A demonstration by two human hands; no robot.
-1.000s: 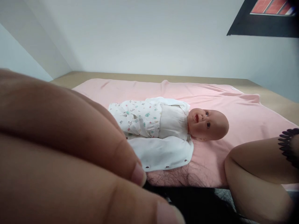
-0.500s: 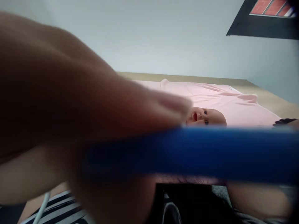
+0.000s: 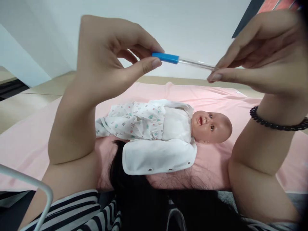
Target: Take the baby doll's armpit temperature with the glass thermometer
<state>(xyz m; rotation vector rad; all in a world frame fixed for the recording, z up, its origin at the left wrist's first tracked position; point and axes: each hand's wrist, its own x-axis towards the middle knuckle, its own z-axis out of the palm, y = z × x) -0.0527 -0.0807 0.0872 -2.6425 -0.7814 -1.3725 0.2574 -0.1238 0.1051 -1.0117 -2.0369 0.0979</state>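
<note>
A thin clear tube (image 3: pixel 196 63) with a blue cap or sleeve (image 3: pixel 168 58) is held up level in front of the wall. My left hand (image 3: pixel 120 54) pinches the blue end between thumb and fingers. At the clear end, my right hand (image 3: pixel 260 57) closes thumb and fingertips on the tip, which they hide. Below both hands a baby doll (image 3: pixel 211 126) lies on its back, head to the right, in a white top (image 3: pixel 176 123) and patterned trousers (image 3: pixel 137 120). The open flap of a white garment (image 3: pixel 158 155) spreads on its near side.
A pink cloth (image 3: pixel 214 160) covers much of the wooden table (image 3: pixel 9 112). Dark hair (image 3: pixel 134 189) hangs over the near edge in the middle. A white curved bar or cable (image 3: pixel 47 192) is at the lower left. A dark-framed window (image 3: pixel 247 19) is at the upper right.
The blue item and my left hand have moved from close before the camera to farther off and higher. My right hand has come up and now grips the clear end. The doll is uncovered to view.
</note>
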